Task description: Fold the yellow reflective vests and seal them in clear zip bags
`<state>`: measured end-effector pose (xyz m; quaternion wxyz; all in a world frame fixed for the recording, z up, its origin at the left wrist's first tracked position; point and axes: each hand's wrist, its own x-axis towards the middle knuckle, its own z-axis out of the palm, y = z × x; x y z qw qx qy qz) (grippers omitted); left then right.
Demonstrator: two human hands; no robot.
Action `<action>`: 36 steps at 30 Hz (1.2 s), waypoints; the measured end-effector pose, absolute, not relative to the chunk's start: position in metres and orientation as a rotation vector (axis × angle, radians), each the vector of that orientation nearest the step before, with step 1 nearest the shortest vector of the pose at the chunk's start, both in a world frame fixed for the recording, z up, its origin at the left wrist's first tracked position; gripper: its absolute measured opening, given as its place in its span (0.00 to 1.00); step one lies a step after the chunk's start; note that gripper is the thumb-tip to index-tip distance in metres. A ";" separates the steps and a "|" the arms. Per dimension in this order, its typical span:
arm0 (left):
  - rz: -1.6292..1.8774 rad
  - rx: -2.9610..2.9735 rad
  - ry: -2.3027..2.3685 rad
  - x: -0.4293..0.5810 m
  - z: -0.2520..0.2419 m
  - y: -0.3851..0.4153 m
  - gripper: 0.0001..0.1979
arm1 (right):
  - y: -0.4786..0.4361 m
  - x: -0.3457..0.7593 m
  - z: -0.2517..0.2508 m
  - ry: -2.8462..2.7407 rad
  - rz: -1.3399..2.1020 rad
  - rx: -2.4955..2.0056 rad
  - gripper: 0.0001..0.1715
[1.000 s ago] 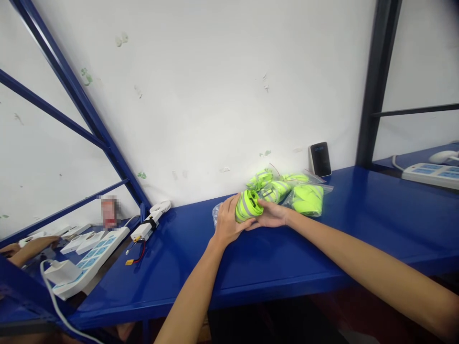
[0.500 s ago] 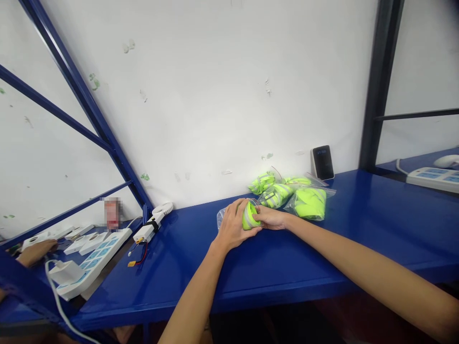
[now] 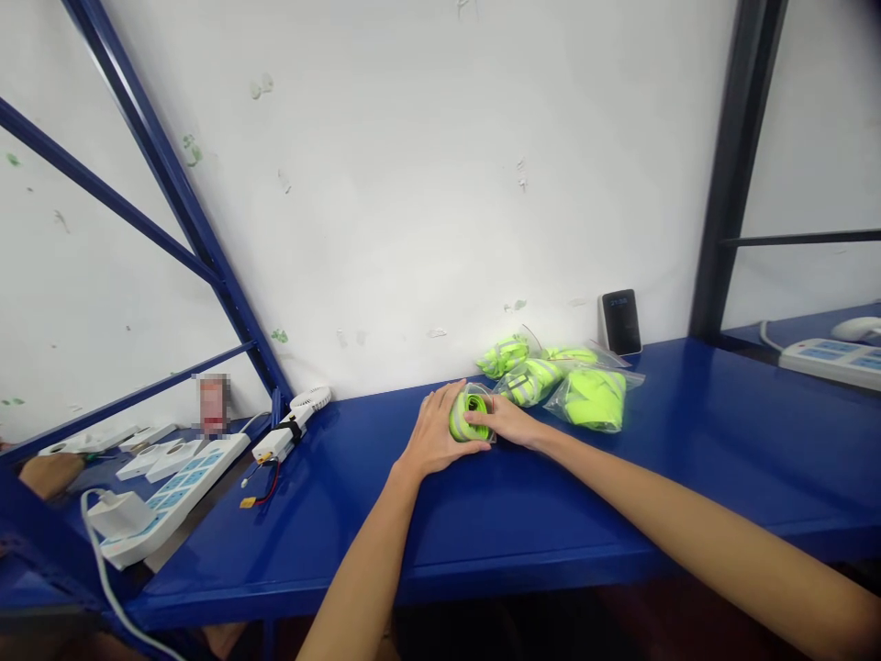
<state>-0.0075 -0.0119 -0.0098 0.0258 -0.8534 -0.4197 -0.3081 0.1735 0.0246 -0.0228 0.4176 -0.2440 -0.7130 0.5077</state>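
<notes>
Since a second ago the rolled neon-yellow reflective band [image 3: 470, 416] has gone from raised to low on the glossy blue desk [image 3: 523, 514], partly inside a clear plastic bag [image 3: 482, 404]. Left hand [image 3: 435, 431] cups the roll's left side, its grip closed around it; right hand [image 3: 502, 422] presses from the right, fingers on the bag and roll. Roll shows grey stripes and sits at the desk's middle, far side. Just right: a pile of bagged neon-yellow bands [image 3: 564, 381].
</notes>
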 end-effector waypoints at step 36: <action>-0.633 -2.605 -1.828 -0.018 0.024 0.014 0.17 | 0.031 0.178 -0.028 -1.687 1.685 -0.762 0.24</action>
